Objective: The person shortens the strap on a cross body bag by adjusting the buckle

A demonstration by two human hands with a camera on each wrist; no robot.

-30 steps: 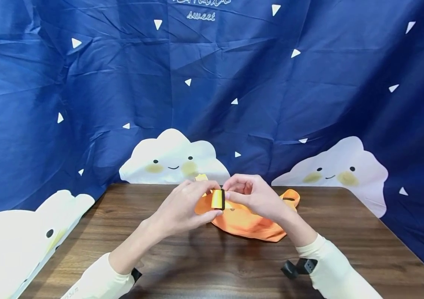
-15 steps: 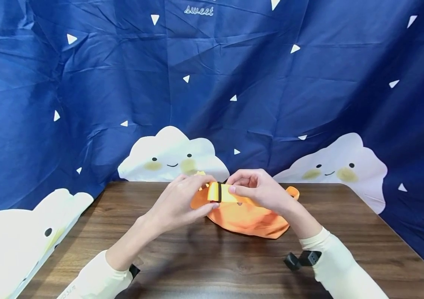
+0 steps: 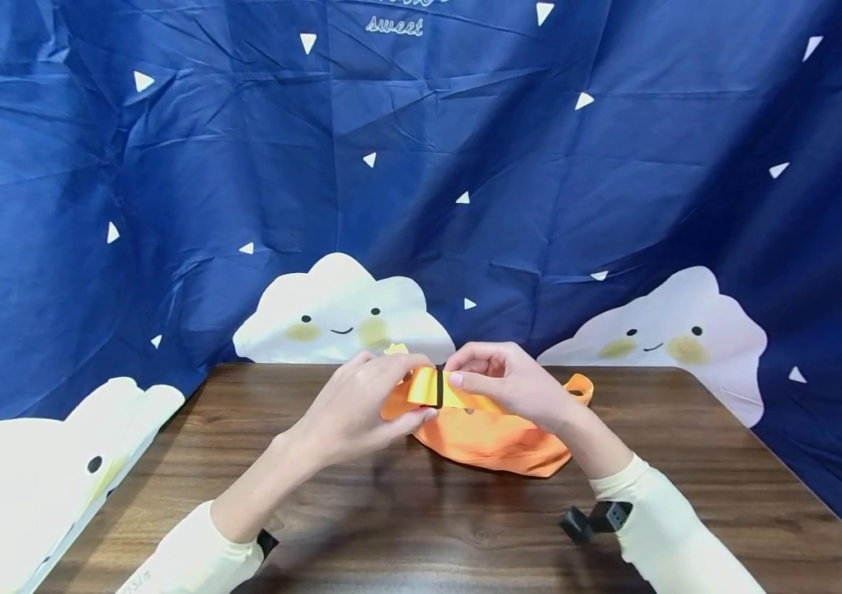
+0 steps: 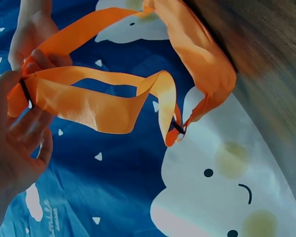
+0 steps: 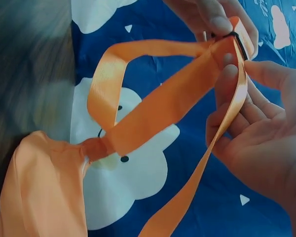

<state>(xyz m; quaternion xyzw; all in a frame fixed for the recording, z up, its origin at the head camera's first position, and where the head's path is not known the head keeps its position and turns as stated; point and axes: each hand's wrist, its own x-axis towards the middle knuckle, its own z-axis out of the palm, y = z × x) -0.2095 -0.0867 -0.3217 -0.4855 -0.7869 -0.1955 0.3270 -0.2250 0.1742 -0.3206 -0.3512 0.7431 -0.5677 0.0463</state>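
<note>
Strap [image 3: 469, 399] held at its slider [image 3: 439, 388]

Head: the left hand [image 3: 364, 406] grips the loop [image 3: 422, 387], apparently bracing the slider for the right hand [image 3: 513, 386], which pinches the strap; the orange bag [image 3: 498, 443] lies beyond. Left wrist: slack strap reaches the bag. Right wrist: threading partly hidden.

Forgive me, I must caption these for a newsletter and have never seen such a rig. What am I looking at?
There is no robot here: these are a person's bare left hand and right hand, in cream sleeves. The wide picture comes from a camera worn on the head; the two close ones come from cameras worn on the left and right wrists. On the dark brown wood-grain table lies an orange cloth article. Both hands hold a flat yellow-orange fabric strap, joined to that cloth, near a narrow black slider. Behind hangs a dark blue curtain printed with smiling white clouds.
</note>
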